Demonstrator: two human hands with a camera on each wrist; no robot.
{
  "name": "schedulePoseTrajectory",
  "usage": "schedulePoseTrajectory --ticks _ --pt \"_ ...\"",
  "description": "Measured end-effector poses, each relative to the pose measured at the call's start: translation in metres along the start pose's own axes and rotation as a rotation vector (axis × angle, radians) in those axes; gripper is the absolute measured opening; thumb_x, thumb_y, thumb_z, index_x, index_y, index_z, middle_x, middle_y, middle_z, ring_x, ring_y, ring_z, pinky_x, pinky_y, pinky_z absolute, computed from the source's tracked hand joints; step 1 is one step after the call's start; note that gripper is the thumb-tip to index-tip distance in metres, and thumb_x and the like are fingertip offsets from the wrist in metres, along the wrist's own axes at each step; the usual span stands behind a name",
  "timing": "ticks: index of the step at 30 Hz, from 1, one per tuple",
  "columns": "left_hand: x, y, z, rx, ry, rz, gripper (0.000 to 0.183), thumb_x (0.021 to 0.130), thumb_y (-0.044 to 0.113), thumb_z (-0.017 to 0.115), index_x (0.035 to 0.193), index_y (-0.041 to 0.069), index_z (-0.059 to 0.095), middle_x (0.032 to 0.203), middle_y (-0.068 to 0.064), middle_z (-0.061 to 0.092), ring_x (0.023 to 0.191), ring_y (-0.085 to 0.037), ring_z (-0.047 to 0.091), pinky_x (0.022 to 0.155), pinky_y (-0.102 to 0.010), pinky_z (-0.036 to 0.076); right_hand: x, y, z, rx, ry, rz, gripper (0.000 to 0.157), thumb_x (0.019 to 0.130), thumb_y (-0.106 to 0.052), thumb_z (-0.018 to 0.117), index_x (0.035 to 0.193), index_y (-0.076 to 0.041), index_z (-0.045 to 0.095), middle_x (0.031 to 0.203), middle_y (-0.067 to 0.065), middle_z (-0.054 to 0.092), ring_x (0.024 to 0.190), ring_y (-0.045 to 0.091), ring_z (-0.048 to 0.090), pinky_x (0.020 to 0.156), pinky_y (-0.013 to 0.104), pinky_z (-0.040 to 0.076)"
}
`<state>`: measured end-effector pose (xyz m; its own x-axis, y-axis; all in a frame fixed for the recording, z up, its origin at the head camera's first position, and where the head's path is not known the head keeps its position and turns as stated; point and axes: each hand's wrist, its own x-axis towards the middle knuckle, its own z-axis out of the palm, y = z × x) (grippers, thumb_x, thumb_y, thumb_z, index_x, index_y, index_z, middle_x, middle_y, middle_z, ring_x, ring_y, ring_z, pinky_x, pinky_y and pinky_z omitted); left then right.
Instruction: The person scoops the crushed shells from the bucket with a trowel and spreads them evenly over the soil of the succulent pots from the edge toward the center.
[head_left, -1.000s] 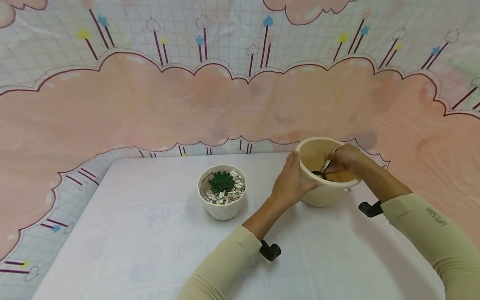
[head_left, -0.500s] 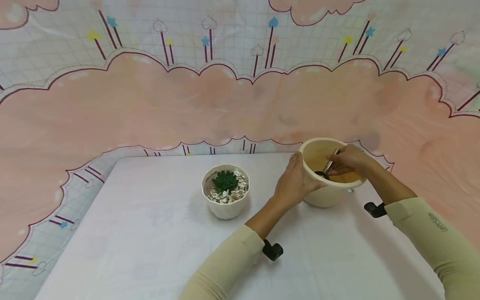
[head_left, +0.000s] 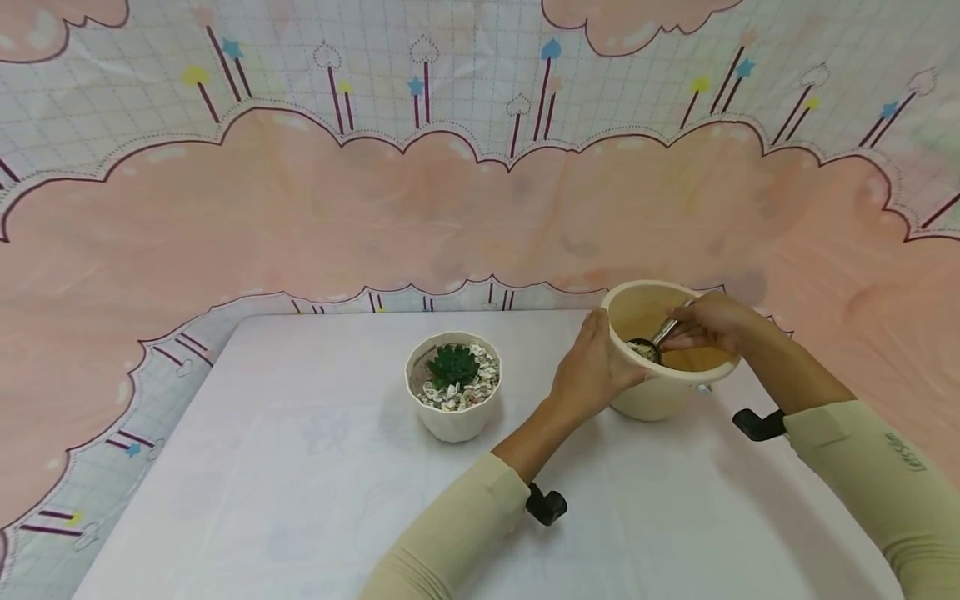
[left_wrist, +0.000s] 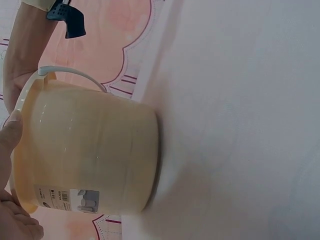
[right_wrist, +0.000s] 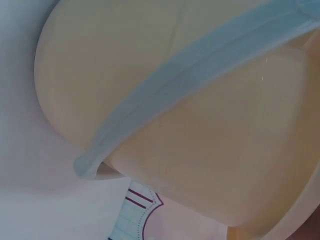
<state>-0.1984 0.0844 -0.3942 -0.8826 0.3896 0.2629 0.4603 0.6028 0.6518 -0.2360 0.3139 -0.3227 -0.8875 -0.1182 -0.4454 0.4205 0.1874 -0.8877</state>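
A cream plastic bucket (head_left: pixel 652 400) stands on the table's right side. My left hand (head_left: pixel 592 367) grips its rim, thumb at the near edge and fingers along the left side; the left wrist view shows the thumb and curled fingers around the rim. My right hand (head_left: pixel 708 323) reaches over the bucket's opening and pinches the handle of a metal spoon (head_left: pixel 666 331). The spoon's round, dark-edged bowl is inside the bucket and carries pale pebbles. In the right wrist view, the bucket's wall and light blue handle (right_wrist: pixel 165 90) fill most of the picture, and my right hand is nearly hidden.
Left of the bucket is a white faceted pot (head_left: pixel 453 423) with a dark green succulent (head_left: pixel 453 365) among pale pebbles. Both stand on a white table (head_left: pixel 300 467). A patterned peach cloth (head_left: pixel 420 217) hangs behind. A label (left_wrist: pixel 67 199) is on the bucket's side.
My right hand has shifted slightly right and tipped the spoon, so its bowl with pebbles now shows more. The left hand stays on the rim. The whole view has shifted a little.
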Motion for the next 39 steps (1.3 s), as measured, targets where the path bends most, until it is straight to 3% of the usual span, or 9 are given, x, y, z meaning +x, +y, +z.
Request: schedulePoseTrajectory --ticks 13,25,33,39 --pt "0.0 0.0 0.001 0.008 0.002 0.011 0.114 0.087 0.051 0.085 0.167 0.004 0.019 0.171 -0.016 0.027 0.149 -0.024 0.041 0.107 -0.037 0.05 -0.007 -0.004 -0.007 0.103 -0.003 0.001 0.04 0.114 -0.009 0.042 0.09 0.001 0.072 0.081 0.018 0.075 0.076 0.026 0.079 0.079 0.033 0.062" --pt "0.001 -0.001 0.002 0.008 -0.003 0.008 0.114 0.088 0.051 0.084 0.167 0.003 0.018 0.172 -0.014 0.024 0.153 -0.024 0.035 0.111 -0.037 0.046 -0.014 -0.004 -0.025 0.403 0.003 0.037 0.037 0.115 -0.013 0.041 0.093 -0.003 0.069 0.087 0.022 0.075 0.08 0.031 0.079 0.083 0.031 0.06" --pt "0.002 -0.001 0.003 -0.01 -0.013 0.001 0.114 0.088 0.052 0.084 0.168 0.003 0.018 0.172 -0.014 0.023 0.154 -0.024 0.032 0.112 -0.038 0.045 -0.023 0.002 -0.045 0.573 0.003 0.076 0.042 0.114 -0.013 0.04 0.094 0.002 0.073 0.091 0.026 0.075 0.084 0.035 0.078 0.086 0.033 0.06" --pt "0.005 -0.002 0.002 -0.005 0.002 -0.003 0.115 0.087 0.052 0.085 0.168 0.004 0.019 0.172 -0.013 0.024 0.154 -0.023 0.032 0.111 -0.038 0.047 -0.027 0.005 -0.059 0.773 -0.019 0.101 0.043 0.114 -0.011 0.037 0.093 0.008 0.07 0.094 0.031 0.072 0.086 0.042 0.077 0.09 0.035 0.058"
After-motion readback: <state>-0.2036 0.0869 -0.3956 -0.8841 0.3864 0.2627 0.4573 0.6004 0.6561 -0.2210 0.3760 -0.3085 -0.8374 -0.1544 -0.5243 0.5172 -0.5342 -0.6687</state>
